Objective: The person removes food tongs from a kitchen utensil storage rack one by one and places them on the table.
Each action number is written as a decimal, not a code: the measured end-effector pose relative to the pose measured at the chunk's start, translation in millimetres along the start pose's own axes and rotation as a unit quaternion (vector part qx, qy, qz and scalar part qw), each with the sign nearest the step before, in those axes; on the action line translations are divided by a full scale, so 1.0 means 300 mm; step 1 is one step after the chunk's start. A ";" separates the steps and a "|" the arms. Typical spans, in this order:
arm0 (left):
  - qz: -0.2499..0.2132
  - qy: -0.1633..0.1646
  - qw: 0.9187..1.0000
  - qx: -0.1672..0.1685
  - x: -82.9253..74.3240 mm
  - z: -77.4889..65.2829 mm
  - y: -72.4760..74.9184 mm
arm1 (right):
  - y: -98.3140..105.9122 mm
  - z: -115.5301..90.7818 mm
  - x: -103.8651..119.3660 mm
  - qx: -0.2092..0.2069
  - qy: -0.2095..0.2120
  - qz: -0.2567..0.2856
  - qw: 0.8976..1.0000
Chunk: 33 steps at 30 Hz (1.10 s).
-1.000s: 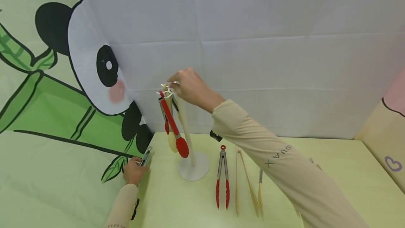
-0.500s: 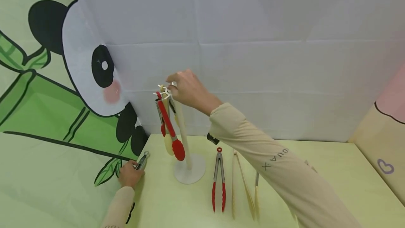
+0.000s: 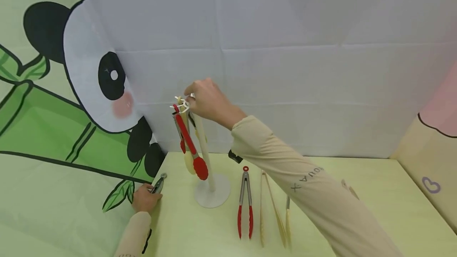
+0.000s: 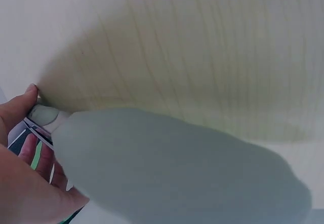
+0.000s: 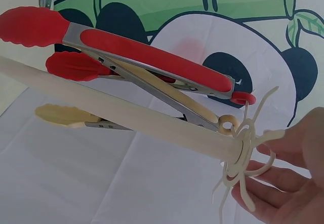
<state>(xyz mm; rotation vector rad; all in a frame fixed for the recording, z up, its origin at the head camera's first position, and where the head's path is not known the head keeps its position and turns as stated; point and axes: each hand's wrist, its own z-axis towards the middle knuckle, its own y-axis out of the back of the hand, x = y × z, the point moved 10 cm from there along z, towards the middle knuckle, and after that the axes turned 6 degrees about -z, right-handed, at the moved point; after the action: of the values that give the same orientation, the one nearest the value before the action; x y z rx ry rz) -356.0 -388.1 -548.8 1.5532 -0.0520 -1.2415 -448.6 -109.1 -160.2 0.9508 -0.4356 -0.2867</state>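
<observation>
My right hand [image 3: 207, 100] is at the top of an upright stand [image 3: 202, 136], its thumb and fingers gripping the white hooks [image 5: 243, 153]. From those hooks hang red-headed tongs [image 5: 157, 59] by their red ring, and cream-headed tongs [image 5: 66, 115] beside them. My left hand [image 3: 145, 199] holds another pair of tongs [image 3: 158, 185] low at the table's left edge, with their ring end pointing away. Close up in the left wrist view, the tongs' large grey-green head [image 4: 177, 168] fills the lower part, blurred, and fingers pinch the metal behind it.
Red-tipped tongs [image 3: 245, 201] lie spread on the pale table [image 3: 385, 201], right of the stand's round white base [image 3: 212, 191]. Wooden-looking tongs [image 3: 275, 209] and a cream-tipped utensil [image 3: 287, 219] lie beside them, partly under the right sleeve [image 3: 285, 169]. A white cloth wall [image 3: 321, 90] closes the back.
The head view has shifted slightly, so everything sits a little further left. Both hands keep their holds, and the stand and hanging tongs look otherwise unchanged.
</observation>
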 end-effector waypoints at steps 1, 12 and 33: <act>0.000 0.001 1.000 -0.003 0.003 0.001 0.002 | 0.001 0.001 0.002 -0.001 0.000 0.002 1.000; 0.001 0.008 1.000 0.021 0.000 -0.002 -0.001 | 0.000 0.008 -0.001 -0.002 -0.003 0.012 1.000; -0.176 -0.078 0.981 -0.036 -0.141 0.005 0.137 | 0.006 -0.005 0.022 -0.009 -0.014 0.009 1.000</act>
<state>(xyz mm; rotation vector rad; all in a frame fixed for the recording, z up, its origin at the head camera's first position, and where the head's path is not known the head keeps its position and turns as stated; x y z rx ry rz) -353.8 -380.6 -490.3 1.4386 0.1736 -1.6242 -442.0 -109.8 -157.9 0.9249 -0.4660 -0.2869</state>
